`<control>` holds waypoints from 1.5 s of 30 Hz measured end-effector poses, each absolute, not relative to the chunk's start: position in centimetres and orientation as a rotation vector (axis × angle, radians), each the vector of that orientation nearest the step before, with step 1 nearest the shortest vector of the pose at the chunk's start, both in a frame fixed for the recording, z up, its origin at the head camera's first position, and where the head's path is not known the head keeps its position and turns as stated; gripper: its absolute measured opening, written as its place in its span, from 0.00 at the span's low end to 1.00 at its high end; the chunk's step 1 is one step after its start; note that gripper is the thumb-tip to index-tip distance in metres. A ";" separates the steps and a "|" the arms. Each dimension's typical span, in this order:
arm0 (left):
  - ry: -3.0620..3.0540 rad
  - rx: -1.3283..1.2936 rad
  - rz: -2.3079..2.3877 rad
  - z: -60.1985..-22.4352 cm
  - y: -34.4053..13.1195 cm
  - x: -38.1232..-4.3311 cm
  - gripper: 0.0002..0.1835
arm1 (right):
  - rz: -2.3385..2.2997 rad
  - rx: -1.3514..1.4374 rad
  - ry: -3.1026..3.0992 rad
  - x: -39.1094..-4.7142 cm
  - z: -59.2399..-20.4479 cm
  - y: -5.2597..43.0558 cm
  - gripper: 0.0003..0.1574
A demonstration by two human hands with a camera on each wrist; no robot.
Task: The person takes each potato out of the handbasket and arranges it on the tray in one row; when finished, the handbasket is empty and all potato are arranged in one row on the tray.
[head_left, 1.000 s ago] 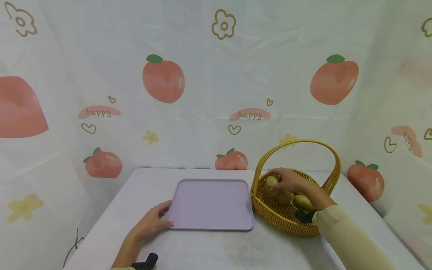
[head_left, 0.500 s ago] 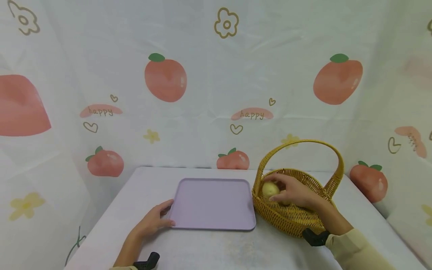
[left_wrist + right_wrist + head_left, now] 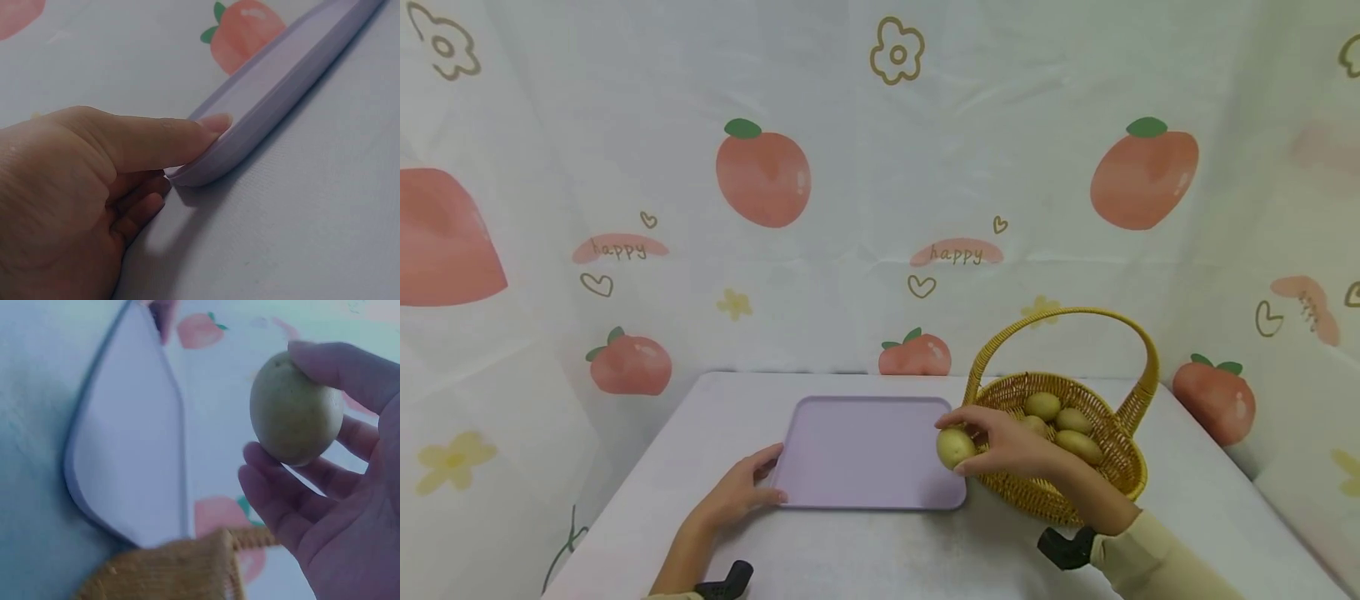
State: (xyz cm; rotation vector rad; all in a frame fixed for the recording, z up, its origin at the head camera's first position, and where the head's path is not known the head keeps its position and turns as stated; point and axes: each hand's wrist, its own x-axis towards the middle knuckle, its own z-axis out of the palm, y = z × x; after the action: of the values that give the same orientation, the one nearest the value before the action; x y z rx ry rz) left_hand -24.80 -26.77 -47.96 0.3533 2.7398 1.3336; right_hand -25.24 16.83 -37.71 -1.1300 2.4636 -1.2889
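Note:
A pale yellow potato (image 3: 955, 448) is pinched between the thumb and fingers of my right hand (image 3: 1011, 446), above the right edge of the tray. The right wrist view shows this potato (image 3: 295, 409) up close, clear of the tray below. Several more potatoes (image 3: 1078, 447) lie in the yellow wicker basket (image 3: 1026, 500), partly behind my right hand. At the left end of the light purple tray (image 3: 868, 454), my left hand (image 3: 741, 487) grips the rim near the front corner. Its thumb lies over the rim in the left wrist view, with the other fingers (image 3: 147, 212) at the outer side.
The basket's tall arched handle (image 3: 1078, 311) rises over the right side of the white table (image 3: 850, 554). Directly behind the table hangs a white curtain (image 3: 842, 308) printed with fruit and flowers. A thin dark green cord (image 3: 571, 537) hangs at the left.
My right hand has come up out of the basket with a potato and moved left to the tray's right edge. The left hand stays on the tray.

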 end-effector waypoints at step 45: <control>2.748 0.437 1.303 -47.9 -27.0 -24.9 0.49 | -1.256 -0.905 2.538 -30.6 -45.6 -5.3 0.37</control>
State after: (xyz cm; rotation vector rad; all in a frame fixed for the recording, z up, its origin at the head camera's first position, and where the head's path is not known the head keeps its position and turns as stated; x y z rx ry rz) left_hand -24.86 -26.96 -47.89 0.4367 2.7484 1.3035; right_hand -30.62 -5.30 -45.65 -0.9054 2.5384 -1.2561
